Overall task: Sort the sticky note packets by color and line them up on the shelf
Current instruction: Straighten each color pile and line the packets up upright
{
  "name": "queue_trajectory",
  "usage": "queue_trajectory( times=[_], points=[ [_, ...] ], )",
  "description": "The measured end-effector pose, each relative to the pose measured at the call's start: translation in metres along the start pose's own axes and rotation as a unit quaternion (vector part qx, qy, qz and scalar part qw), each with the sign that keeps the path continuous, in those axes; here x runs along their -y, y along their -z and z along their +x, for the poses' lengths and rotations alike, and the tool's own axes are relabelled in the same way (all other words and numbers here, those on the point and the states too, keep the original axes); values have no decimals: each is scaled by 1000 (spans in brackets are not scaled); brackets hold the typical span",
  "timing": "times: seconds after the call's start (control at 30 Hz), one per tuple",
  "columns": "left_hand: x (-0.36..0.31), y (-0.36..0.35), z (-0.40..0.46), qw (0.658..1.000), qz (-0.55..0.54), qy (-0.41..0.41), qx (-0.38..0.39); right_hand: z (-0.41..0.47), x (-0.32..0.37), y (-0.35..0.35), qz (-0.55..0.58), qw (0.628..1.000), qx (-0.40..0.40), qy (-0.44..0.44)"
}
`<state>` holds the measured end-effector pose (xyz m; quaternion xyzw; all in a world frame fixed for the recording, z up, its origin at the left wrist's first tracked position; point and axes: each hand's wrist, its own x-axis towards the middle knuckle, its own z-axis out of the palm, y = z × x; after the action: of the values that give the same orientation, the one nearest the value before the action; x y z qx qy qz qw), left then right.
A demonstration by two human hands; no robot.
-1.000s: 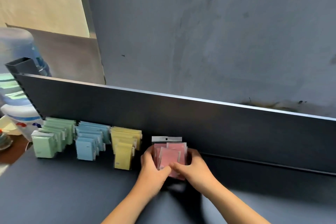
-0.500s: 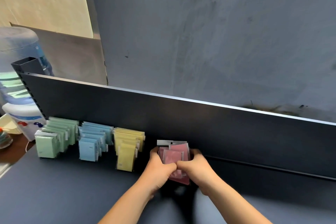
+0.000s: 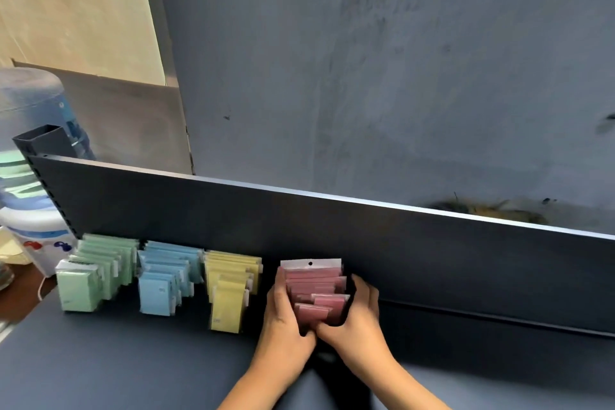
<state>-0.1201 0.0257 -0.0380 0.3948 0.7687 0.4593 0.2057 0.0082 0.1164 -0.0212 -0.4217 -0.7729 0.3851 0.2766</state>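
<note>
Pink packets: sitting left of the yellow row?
No, the pink packets stand right of the yellow row, held between both hands.

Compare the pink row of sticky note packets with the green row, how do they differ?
The pink row is gripped between the left hand and right hand; the green row stands untouched. Pink sits rightmost, green leftmost. Both are single-color packets lined front to back on the dark shelf.

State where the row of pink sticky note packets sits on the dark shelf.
In the head view, the row of pink sticky note packets stands rightmost, beside the yellow packets, held between the left hand and right hand.
</note>
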Motion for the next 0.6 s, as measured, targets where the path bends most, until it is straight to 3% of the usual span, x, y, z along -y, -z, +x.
queue_trajectory(
  times=[0.1, 0.23, 0.3, 0.5, 0.6],
  points=[
    [8, -2, 7, 998, -25, 49, -1, 6, -6, 6, -59, 997, 46, -21],
    [19, -7, 16, 999, -11, 35, 28, 10, -6, -12, -242, 962, 110, -59],
    [15, -2, 16, 999, -16, 40, 33, 11, 0, -20, -274, 951, 123, -73],
    [12, 9, 8, 998, 14, 61, 18, 10, -9, 6, -192, 964, 184, -8],
    [11, 9, 8, 997, 28, 72, 27, 9, -26, 27, -172, 977, 127, 27]
  ],
)
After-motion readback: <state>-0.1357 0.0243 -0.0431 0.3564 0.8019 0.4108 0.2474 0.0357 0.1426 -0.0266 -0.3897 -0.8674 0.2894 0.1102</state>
